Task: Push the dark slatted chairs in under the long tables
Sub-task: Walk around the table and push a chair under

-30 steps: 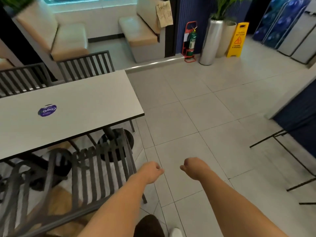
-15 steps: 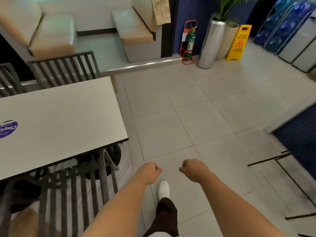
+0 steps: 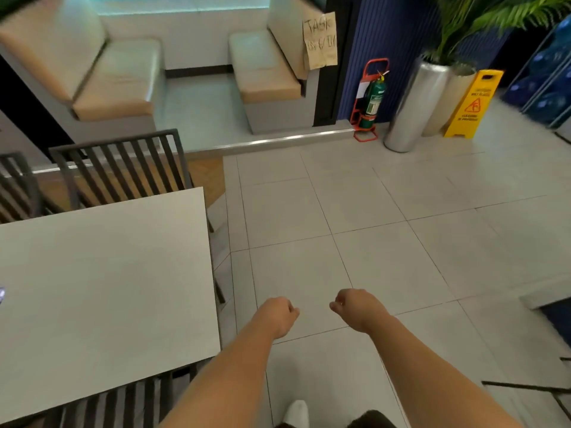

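A long white table (image 3: 102, 288) fills the left side. Behind its far edge stands a dark slatted chair (image 3: 123, 168), with part of a second one (image 3: 15, 186) at the far left. Another dark slatted chair (image 3: 139, 400) shows at the table's near edge, mostly tucked under the top. My left hand (image 3: 278, 315) and my right hand (image 3: 355, 307) are held out over the floor tiles to the right of the table's corner. Both are closed into loose fists, hold nothing and touch no chair.
Pale tiled floor (image 3: 370, 211) lies ahead and right. Beige booth seats (image 3: 117, 88) sit on a raised step at the back. A fire extinguisher (image 3: 372, 100), a silver planter (image 3: 414, 103) and a yellow wet-floor sign (image 3: 472, 103) line the back wall. Dark metal legs (image 3: 531, 387) show at lower right.
My view has moved forward and to the right past the table's end. The near chair has slid toward the bottom edge of the view. My fists have kept their pose.
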Demonstrator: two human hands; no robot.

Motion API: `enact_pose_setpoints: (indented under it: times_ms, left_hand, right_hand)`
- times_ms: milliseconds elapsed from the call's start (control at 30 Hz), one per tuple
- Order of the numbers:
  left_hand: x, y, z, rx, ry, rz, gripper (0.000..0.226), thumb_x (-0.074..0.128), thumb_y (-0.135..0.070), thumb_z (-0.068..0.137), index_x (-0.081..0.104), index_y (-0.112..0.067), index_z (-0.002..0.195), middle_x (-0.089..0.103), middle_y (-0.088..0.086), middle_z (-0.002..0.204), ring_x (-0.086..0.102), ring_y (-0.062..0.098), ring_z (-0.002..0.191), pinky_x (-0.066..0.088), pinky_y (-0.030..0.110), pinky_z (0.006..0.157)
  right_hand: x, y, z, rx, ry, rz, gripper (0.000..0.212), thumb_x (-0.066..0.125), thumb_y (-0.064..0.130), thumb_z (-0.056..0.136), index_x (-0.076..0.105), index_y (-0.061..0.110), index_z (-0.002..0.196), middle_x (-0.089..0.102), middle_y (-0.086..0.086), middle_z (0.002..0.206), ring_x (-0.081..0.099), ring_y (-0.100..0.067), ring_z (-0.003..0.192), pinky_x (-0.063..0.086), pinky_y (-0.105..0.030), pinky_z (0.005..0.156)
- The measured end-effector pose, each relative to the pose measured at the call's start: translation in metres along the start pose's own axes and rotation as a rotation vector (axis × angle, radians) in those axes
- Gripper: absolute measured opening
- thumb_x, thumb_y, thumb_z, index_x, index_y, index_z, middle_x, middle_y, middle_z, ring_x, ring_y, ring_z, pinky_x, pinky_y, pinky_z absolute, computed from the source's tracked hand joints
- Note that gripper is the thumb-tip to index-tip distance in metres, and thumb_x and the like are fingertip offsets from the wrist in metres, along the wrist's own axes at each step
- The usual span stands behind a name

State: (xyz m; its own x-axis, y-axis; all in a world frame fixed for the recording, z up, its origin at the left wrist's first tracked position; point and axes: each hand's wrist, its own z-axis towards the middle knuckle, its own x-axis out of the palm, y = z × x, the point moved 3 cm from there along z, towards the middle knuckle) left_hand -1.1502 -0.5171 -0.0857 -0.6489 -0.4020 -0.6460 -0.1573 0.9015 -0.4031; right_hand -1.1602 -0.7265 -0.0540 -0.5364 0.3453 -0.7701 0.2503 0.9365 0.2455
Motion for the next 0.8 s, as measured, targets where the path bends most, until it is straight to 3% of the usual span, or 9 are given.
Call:
enact_pose_setpoints:
  times_ms: [200,400,533,700,800]
  left_hand:
    - [-0.037,-0.004,0.059,-0.069,-0.006,-0.005,0.042,0.044,-0.040,0.107,0.064,-0.010,0.130,0.068,0.008,0.125,0.063,0.024,0.112,0.050,0.032,0.095]
    - [-0.093,-0.014,0.134,-0.224,-0.085,-0.100,0.040,0.045,-0.037,0.108,0.064,-0.010,0.130,0.068,0.008,0.124,0.061,0.019,0.104,0.048,0.030,0.092]
    - [-0.127,-0.038,0.176,-0.305,-0.122,-0.223,0.041,0.049,-0.039,0.105,0.066,-0.013,0.132,0.068,0.005,0.128,0.061,0.020,0.115,0.048,0.034,0.102]
    - [-0.174,-0.057,0.215,-0.356,-0.213,-0.375,0.036,0.051,-0.039,0.105,0.069,-0.014,0.122,0.071,0.004,0.115,0.064,0.017,0.103,0.052,0.034,0.097]
    - [-0.200,-0.050,0.231,-0.405,-0.247,-0.421,0.025,0.051,-0.036,0.105,0.067,-0.017,0.104,0.073,0.007,0.108,0.065,0.017,0.094,0.054,0.034,0.092]
  right_hand:
    - [-0.033,-0.003,0.091,-0.085,0.063,-0.058,0.039,0.047,0.045,0.102,0.064,0.017,0.123,0.068,-0.004,0.119,0.062,-0.023,0.107,0.052,-0.035,0.091]
    - [-0.090,0.000,0.204,-0.189,0.136,-0.163,0.039,0.047,0.043,0.102,0.064,0.015,0.124,0.068,-0.006,0.121,0.062,-0.024,0.110,0.051,-0.036,0.093]
    - [-0.147,0.017,0.279,-0.249,0.170,-0.226,0.041,0.047,0.045,0.102,0.064,0.016,0.125,0.067,-0.005,0.123,0.062,-0.024,0.110,0.050,-0.036,0.093]
    - [-0.218,0.059,0.364,-0.340,0.175,-0.321,0.041,0.046,0.045,0.102,0.063,0.015,0.126,0.067,-0.005,0.122,0.062,-0.024,0.110,0.051,-0.035,0.094]
    - [-0.239,0.092,0.402,-0.386,0.197,-0.370,0.041,0.046,0.046,0.103,0.063,0.015,0.124,0.068,-0.005,0.119,0.062,-0.023,0.106,0.051,-0.035,0.092]
